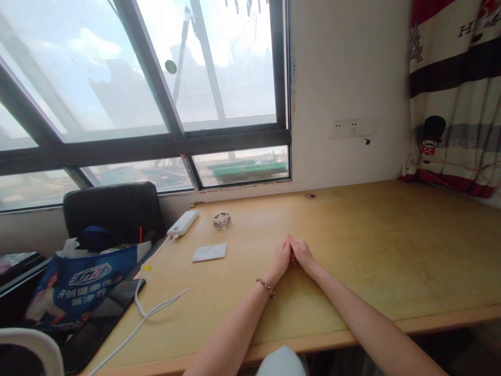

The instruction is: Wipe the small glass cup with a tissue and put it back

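Observation:
My left hand and my right hand meet over the wooden table, touching at the knuckles. Both are closed with the fingers curled inward, and whatever may be inside them is hidden. A beaded bracelet circles my left wrist. Left of the hands lies a flat white packet. Behind it sits a silver, crown-like openwork ring. A white power bank rests near the table's left edge, with a white cable plugged into it and trailing forward.
A dark flat tablet-like slab overlaps the left edge, beside a blue printed bag and a black chair. Behind the table are a window and wall sockets. A patterned curtain hangs at the right.

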The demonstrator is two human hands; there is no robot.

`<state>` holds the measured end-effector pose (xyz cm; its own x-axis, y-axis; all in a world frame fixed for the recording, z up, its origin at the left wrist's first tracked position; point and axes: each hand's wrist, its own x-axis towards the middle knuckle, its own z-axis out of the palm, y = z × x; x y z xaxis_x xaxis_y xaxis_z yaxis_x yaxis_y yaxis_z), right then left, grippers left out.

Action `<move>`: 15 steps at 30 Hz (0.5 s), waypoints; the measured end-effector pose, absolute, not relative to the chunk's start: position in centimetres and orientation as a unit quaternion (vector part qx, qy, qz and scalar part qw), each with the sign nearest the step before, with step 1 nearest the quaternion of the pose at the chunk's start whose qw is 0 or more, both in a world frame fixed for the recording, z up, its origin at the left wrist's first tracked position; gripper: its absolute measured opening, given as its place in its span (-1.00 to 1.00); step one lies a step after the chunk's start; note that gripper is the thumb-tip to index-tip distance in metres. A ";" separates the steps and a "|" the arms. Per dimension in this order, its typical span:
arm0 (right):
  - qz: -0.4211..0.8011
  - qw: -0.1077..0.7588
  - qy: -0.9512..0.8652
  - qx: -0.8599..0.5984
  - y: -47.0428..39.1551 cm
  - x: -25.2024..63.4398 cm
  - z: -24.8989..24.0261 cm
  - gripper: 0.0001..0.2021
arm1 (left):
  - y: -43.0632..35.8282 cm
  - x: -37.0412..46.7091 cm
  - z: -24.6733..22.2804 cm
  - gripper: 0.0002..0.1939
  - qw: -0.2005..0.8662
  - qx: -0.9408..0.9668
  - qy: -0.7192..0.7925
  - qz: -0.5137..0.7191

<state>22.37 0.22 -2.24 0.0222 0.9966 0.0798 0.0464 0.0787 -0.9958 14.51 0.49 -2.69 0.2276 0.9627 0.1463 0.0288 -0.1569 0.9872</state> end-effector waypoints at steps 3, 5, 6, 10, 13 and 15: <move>0.460 0.515 -0.525 -0.498 0.2 22.4 -2.3 -0.48 | 0.4 14.5 -2.6 -0.58 0.499 0.607 0.407 0.465; 0.459 0.516 -0.524 -0.498 0.2 22.4 -2.3 -0.48 | 0.4 14.5 -2.6 -0.58 0.497 0.608 0.407 0.467; 0.461 0.515 -0.523 -0.498 0.2 22.3 -2.3 -0.48 | 0.4 14.5 -2.6 -0.58 0.496 0.607 0.409 0.468; 0.465 0.513 -0.522 -0.498 0.3 22.4 -2.3 -0.47 | 0.6 14.5 -2.8 -0.57 0.492 0.611 0.418 0.459; 0.463 0.514 -0.521 -0.499 0.4 22.5 -2.4 -0.46 | 0.6 14.5 -2.8 -0.57 0.479 0.625 0.418 0.453; 0.463 0.512 -0.522 -0.501 0.6 22.6 -2.4 -0.45 | 0.5 14.5 -2.7 -0.56 0.466 0.640 0.416 0.448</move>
